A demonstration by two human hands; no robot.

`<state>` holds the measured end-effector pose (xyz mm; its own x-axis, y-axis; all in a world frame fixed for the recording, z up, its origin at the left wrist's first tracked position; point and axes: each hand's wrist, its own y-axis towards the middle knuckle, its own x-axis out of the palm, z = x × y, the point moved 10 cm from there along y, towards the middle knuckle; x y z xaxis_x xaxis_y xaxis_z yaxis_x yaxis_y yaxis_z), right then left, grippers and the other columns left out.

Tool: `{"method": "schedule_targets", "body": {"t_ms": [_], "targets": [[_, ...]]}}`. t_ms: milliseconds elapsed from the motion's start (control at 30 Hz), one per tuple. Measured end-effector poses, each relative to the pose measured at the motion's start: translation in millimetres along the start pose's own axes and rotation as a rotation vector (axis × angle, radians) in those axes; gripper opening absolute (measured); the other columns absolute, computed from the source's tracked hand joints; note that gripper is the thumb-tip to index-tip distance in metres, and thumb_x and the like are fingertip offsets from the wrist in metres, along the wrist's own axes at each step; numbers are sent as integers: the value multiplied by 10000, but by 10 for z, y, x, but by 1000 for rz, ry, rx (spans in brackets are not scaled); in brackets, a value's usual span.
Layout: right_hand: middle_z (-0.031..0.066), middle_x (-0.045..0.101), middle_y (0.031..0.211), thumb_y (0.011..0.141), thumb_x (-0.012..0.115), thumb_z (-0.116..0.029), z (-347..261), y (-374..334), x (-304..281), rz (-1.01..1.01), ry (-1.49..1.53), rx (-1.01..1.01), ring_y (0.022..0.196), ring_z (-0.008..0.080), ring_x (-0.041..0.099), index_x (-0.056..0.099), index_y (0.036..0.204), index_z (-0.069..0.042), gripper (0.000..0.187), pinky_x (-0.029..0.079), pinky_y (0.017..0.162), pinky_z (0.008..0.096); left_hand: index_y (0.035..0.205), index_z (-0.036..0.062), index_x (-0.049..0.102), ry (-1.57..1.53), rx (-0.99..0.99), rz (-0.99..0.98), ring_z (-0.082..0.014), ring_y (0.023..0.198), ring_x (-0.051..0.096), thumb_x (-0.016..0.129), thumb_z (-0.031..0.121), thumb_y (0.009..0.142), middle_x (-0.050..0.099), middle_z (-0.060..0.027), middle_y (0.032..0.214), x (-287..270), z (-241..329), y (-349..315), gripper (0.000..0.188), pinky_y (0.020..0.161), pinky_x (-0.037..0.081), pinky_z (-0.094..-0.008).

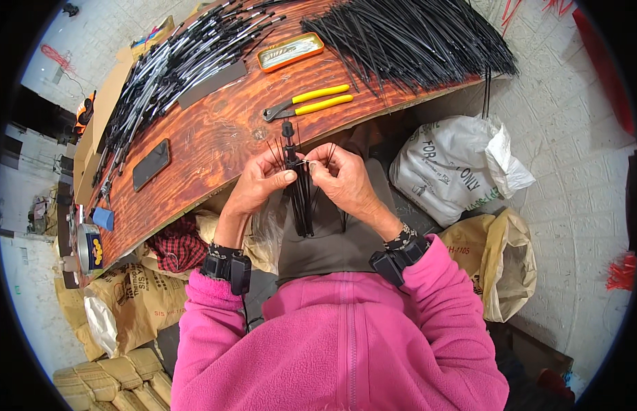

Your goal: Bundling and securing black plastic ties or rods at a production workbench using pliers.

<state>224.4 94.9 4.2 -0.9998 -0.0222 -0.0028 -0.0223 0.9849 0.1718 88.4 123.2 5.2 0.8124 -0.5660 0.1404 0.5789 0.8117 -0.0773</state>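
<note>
Over my lap, what looks like an umbrella frame (302, 205) stands upright, with a black knobbed shaft on top and thin black ribs hanging down. My left hand (257, 183) is closed around its collar from the left, thumb in front. From the right, my right hand (344, 179) pinches a thin silvery wire (303, 162) at the collar. A few ribs stick up past the fingers of both hands. Just beyond, on the table, lie cutting pliers (308, 103) with yellow handles. Farther back is an orange-rimmed tin (289, 53) of thin pale pieces, wire-like.
The wooden table (215, 137) curves around me. Silver shafts (168, 75) are heaped at its left, black ribs (414, 41) at its far right. A phone (151, 164) lies near the left edge. A white sack (448, 168) and brown paper bags (493, 264) stand on the right.
</note>
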Motion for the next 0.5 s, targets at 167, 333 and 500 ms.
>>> {"method": "schedule_targets", "body": {"t_ms": [167, 333, 500], "targets": [[-3, 627, 806, 928, 593, -65, -13, -8, 6, 4, 55, 26, 669, 33, 551, 620, 970, 25, 103, 468, 604, 197, 1176, 17, 621, -29, -23, -48, -106, 991, 606, 781, 195, 818, 665, -20, 1076, 9, -5, 6, 430, 925, 461, -275], [-9, 617, 787, 933, 588, -72, -20, -13, 48, 2, 17, 7, 664, 34, 548, 620, 969, 23, 106, 465, 600, 199, 1172, 17, 621, -31, -27, -36, -100, 982, 604, 772, 186, 825, 663, -17, 1071, -25, 17, -23, 415, 912, 467, -273], [-14, 606, 788, 930, 589, -54, -62, -31, 35, 41, -42, -17, 670, 19, 531, 615, 965, 19, 86, 452, 598, 192, 1177, 16, 616, -27, -53, -45, -100, 987, 602, 767, 173, 830, 657, -17, 1080, -30, 4, -31, 409, 913, 465, -270]]}}
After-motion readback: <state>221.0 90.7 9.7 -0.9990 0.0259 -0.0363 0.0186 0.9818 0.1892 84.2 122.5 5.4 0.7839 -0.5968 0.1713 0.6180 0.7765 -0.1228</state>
